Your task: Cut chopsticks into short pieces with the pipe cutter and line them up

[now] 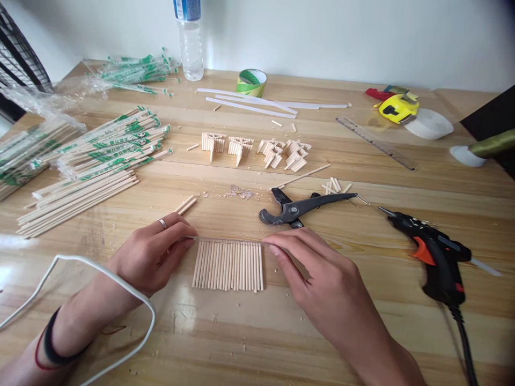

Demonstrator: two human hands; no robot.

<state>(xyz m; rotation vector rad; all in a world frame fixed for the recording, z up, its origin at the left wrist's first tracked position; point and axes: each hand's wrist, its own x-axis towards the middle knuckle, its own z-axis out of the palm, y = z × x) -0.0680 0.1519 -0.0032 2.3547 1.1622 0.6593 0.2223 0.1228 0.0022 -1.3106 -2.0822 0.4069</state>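
Observation:
A row of short wooden sticks (228, 266) lies side by side on the table in front of me, their lower ends slightly uneven. Along its far edge runs a thin clear strip (229, 240), whose exact kind I cannot make out. My left hand (151, 249), with a ring on one finger, pinches the strip's left end. At the other end, my right hand (317, 262) has thumb and fingers closed on it. Just beyond the row lies a black-handled cutter (295, 210). Two loose short sticks (186, 205) rest past my left fingers.
A glue gun (434, 257) lies at right, its cord trailing forward. Wrapped chopsticks (116, 136) spread over the left. Several small stick assemblies (240, 147) stand mid-table. Behind are glue sticks (249, 100), a tape roll (251, 83) and a bottle (191, 48). A white cable (120, 281) crosses my left forearm.

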